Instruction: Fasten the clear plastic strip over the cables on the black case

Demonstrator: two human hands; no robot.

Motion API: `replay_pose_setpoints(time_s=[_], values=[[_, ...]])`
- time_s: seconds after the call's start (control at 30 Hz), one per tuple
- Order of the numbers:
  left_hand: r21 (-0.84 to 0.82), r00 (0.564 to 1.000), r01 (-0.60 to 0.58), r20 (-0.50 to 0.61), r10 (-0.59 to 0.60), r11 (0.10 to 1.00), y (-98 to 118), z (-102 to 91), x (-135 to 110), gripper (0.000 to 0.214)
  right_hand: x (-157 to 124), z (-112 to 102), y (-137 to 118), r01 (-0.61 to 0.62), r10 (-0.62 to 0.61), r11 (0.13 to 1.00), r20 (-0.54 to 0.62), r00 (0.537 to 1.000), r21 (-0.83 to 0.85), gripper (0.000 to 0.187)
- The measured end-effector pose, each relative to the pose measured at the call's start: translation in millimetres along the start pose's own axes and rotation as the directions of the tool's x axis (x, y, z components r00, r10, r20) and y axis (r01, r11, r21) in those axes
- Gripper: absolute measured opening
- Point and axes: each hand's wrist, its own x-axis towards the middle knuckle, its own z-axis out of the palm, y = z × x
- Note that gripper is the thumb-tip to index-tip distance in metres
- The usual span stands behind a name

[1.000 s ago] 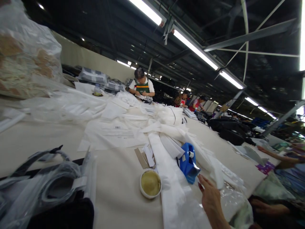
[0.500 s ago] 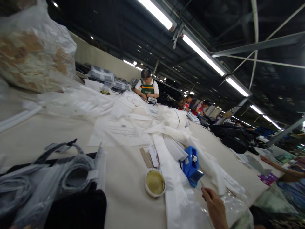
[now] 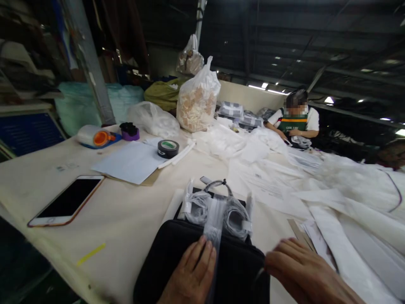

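In front of me lies a black fabric bag (image 3: pixel 243 270). Over its top end run coiled straps in clear plastic wrap (image 3: pixel 236 221), with a plastic-wrapped strip (image 3: pixel 214 219) down the middle. My left hand (image 3: pixel 193 270) rests flat on the bag, its outstretched fingers on the lower part of this strip. At the bag's right edge, my right hand (image 3: pixel 303 266) is closed with bent fingers. A small see-through sliver, seemingly a piece of clear tape (image 3: pixel 259 272), shows at its fingertips. The bag's lower end is out of frame.
A phone (image 3: pixel 69 198), paper sheets (image 3: pixel 133 160) and a black tape roll (image 3: pixel 168 148) lie left. White wrapping sheets (image 3: pixel 357 228) cover the right side. Behind stands a filled plastic bag (image 3: pixel 198 101). A person in a green apron (image 3: pixel 294 122) works across the table.
My view has swung left, from the blue dispenser to the black bag. My right hand has come from beside the dispenser to the bag's right edge. My left hand now shows on the bag.
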Motion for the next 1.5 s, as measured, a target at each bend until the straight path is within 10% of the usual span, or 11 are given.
replay_pose_setpoints(time_s=[0.17, 0.47, 0.83, 1.03, 1.23, 1.37, 1.5], values=[[-0.092, 0.975, 0.095, -0.194, -0.111, 0.991, 7.3, 18.6, 9.0, 0.036, 92.3, 2.8, -14.3, 0.167, -0.148, 0.985, 0.304, 0.941, -0.037, 0.018], [-0.033, 0.973, 0.121, -0.195, -0.125, 0.992, 6.9, 23.8, 10.2, 0.036, 146.7, 27.6, -2.4, 0.278, -0.180, 0.949, 0.470, 0.864, -0.148, 0.015], [-0.085, 0.968, 0.147, -0.192, -0.161, 0.985, 9.0, 28.3, 10.4, 0.038, 170.3, 32.1, 9.4, -0.193, 0.125, 0.979, 0.550, 0.826, 0.067, 0.006], [-0.121, 0.968, 0.132, -0.197, -0.154, 0.984, 7.2, 23.2, 9.9, 0.037, 176.7, 38.2, 22.9, -0.260, 0.248, 0.965, 0.382, 0.890, -0.021, 0.028], [-0.150, 0.966, 0.118, -0.212, -0.148, 0.982, 7.6, 22.7, 9.1, 0.035, 156.0, 38.7, 24.6, -0.263, 0.273, 0.961, 0.149, 0.951, -0.082, 0.011], [-0.164, 0.963, 0.120, -0.220, -0.155, 0.979, 8.0, 20.9, 8.9, 0.037, 107.9, 59.4, -5.9, -0.037, 0.033, 0.999, -0.119, 0.992, -0.033, 0.021], [-0.192, 0.940, 0.119, -0.295, -0.173, 0.974, 8.3, 17.0, 9.0, 0.032, 68.9, 88.1, -28.7, 0.150, -0.204, 0.967, -0.273, 0.940, -0.205, 0.044]])
